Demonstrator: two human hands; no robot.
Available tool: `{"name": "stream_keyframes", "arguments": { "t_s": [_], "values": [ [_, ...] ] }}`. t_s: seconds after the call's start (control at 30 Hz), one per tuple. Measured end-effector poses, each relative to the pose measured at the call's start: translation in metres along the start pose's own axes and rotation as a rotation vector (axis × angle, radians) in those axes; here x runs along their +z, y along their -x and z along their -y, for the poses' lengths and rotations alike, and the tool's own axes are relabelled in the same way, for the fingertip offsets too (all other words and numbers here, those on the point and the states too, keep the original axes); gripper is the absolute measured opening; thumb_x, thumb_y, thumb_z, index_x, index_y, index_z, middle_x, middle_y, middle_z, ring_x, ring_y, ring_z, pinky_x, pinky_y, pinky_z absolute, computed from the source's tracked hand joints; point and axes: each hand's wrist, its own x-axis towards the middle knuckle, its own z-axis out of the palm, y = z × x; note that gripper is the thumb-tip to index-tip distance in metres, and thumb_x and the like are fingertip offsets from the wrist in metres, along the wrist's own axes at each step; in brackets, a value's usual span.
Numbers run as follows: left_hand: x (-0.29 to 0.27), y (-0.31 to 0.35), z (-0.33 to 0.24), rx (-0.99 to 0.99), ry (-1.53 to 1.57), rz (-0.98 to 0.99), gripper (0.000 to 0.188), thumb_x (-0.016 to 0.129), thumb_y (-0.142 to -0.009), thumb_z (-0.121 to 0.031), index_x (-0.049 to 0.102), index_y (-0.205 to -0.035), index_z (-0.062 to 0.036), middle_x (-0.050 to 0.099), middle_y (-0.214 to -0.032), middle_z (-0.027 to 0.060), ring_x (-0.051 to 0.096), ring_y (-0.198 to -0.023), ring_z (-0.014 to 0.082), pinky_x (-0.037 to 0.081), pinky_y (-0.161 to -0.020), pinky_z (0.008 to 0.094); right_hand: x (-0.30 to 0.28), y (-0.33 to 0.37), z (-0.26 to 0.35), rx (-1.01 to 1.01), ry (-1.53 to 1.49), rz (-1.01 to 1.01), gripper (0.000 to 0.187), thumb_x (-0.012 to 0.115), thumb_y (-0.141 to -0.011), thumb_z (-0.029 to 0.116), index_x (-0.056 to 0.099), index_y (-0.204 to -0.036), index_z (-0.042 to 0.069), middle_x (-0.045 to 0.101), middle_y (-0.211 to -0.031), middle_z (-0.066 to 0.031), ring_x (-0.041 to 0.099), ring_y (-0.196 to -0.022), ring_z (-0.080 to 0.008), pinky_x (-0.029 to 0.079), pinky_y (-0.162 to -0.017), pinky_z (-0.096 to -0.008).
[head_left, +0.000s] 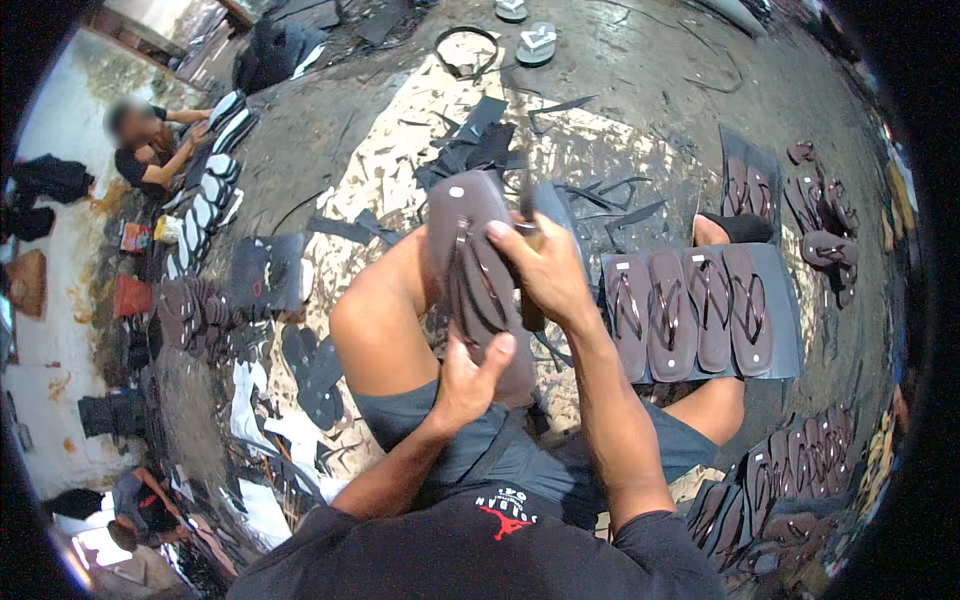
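Note:
A brown flip-flop [455, 212] with dark straps is held up over my lap, toe end away from me. My left hand [466, 388] grips it low on its left side, with the thumb raised along the sole. My right hand [546, 270] is closed at its right edge, the thumb pressing on the top face. Behind the right fingers a dark, slim upright shape is partly hidden and blurred; its kind does not show. A grey-blue flat piece [556, 212] sticks out just past that hand.
Several brown flip-flops [628, 335] lie in a row on a dark sheet [785, 325] over my right leg. Black scraps [485, 140] litter the floor ahead, near a ring-shaped band [467, 78]. More sandals [800, 465] stand at lower right. Another person [150, 150] handles sandals at far left.

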Motion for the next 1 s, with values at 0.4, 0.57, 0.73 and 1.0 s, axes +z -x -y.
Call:
{"name": "stream_keyframes", "arguments": {
  "t_s": [0.4,0.57,0.73,1.0],
  "values": [
    [-0.063,-0.019,-0.087,-0.348,0.244,0.056,0.051,0.068,-0.099,-0.045,0.058,-0.123,-0.0013,0.066,-0.105,0.0045,0.064,-0.089,0.0108,0.054,-0.078,0.026,0.007,0.156,0.008,-0.1,0.388,0.029,0.034,0.074,-0.094,0.02,0.064,-0.121,0.002,0.072,-0.102,-0.0164,0.072,-0.086,-0.0254,0.056,-0.077,-0.0376],
    [-0.065,-0.003,-0.084,-0.453,0.217,0.012,0.058,0.071,-0.096,-0.049,0.058,-0.124,0.0001,0.065,-0.109,0.0054,0.062,-0.093,0.012,0.053,-0.082,0.0282,0.004,0.209,-0.061,-0.205,0.626,-0.011,0.034,0.073,-0.084,0.002,0.066,-0.117,0.005,0.07,-0.096,-0.0152,0.07,-0.084,-0.0334,0.056,-0.074,-0.0388],
    [-0.06,0.006,-0.083,-0.345,0.053,0.075,0.061,0.075,-0.093,-0.047,0.057,-0.126,0.0006,0.064,-0.111,0.0051,0.061,-0.096,0.0131,0.052,-0.085,0.0288,0.014,0.166,-0.038,-0.24,0.644,-0.03,0.042,0.072,-0.079,-0.002,0.064,-0.119,0.007,0.069,-0.099,-0.0157,0.069,-0.089,-0.0359,0.056,-0.078,-0.0422],
    [-0.068,0.0,-0.088,-0.438,0.177,0.268,0.058,0.081,-0.087,-0.04,0.06,-0.121,0.0018,0.067,-0.106,0.0051,0.063,-0.092,0.0121,0.053,-0.081,0.0289,0.003,0.103,0.043,-0.374,0.741,0.215,0.034,0.073,-0.085,0.015,0.063,-0.117,0.009,0.067,-0.09,-0.0165,0.069,-0.088,-0.0392,0.057,-0.072,-0.0468]
  ]
}}
